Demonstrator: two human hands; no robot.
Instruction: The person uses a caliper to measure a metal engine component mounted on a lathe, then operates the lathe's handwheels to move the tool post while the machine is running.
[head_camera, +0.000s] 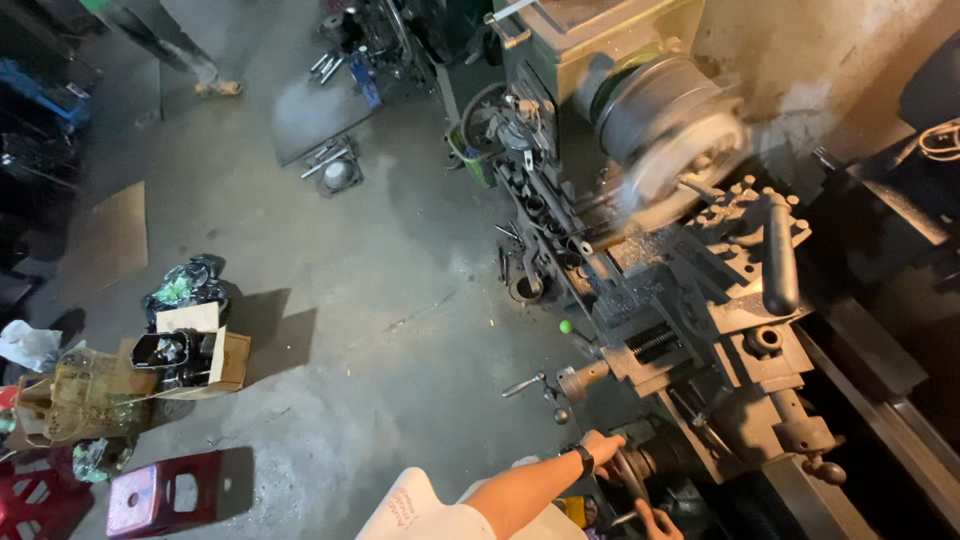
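Hands first: left hand (606, 447), watch on the wrist, is wrapped round the lathe's handwheel (628, 470); right hand (655, 520) sits just below it, grip hard to tell. One blurred chuck (672, 130) up top, one red stool (165, 493) on the floor.

Grey-green lathe (700, 300), blurred silver chuck (680, 130), green knob (566, 326), red stool (165, 495), brown boxes (90, 395), black watch (583, 458), grey floor (380, 300).
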